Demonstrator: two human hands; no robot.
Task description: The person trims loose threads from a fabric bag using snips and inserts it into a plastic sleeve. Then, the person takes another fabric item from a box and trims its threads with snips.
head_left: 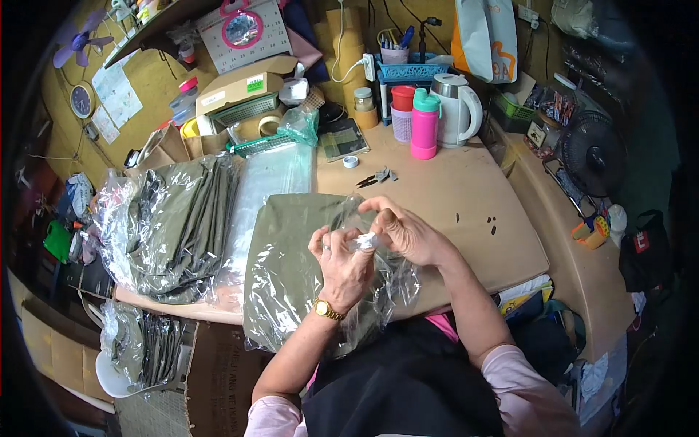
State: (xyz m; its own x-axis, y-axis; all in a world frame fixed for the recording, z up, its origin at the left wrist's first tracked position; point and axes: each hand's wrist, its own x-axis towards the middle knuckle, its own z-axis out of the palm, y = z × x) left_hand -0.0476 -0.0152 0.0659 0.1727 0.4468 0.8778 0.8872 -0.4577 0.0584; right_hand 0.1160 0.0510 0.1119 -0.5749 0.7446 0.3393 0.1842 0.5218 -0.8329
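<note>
An olive-green folded cloth in a clear plastic bag (287,255) lies at the table's front edge. Above its right part my left hand (344,266), with a gold watch at the wrist, is closed on a bunched bit of clear plastic (364,242). My right hand (402,234) is beside it with bent fingers, its thumb and fingertips close to that plastic; whether they hold anything is hard to make out. Loose plastic film hangs below both hands. Small black snips (366,181) and grey clips (386,175) lie just beyond the bag.
Bagged olive cloths (182,226) are stacked at the left, beside flat clear bags (273,178). A roll of tape (350,161), pink bottle (424,127) and kettle (455,109) stand farther back. More bagged cloths lie on a white chair (113,375) at lower left.
</note>
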